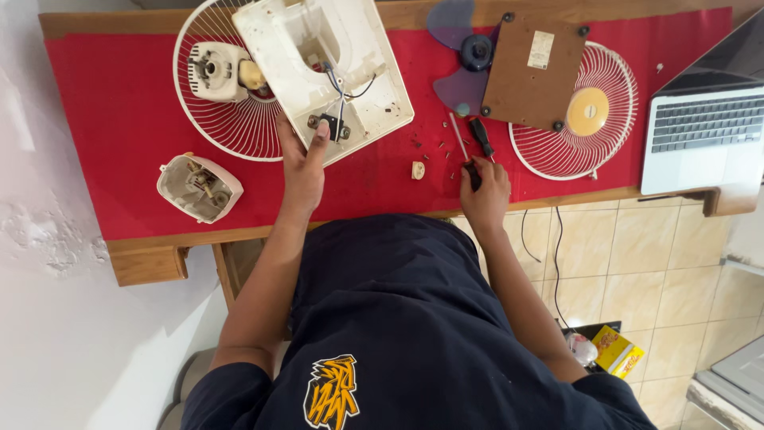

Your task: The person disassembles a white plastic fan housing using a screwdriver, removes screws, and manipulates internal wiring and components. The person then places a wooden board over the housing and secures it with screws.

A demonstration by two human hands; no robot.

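Surface: red mat (119,119) covering our wooden table (143,259).
Left hand (302,163): fingers spread, steadying our white fan base (354,56).
Right hand (483,191): clamped on our screwdriver (461,147).

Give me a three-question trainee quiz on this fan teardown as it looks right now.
1. True or false: the left hand touches the upturned white fan base.
2. What does the right hand grip: A) screwdriver, B) laptop, C) blue fan blade?
3. What lies nearest the table's left end on the red cloth?

Key: 1 true. 2 A. 3 The cream motor cover, lying open side up.
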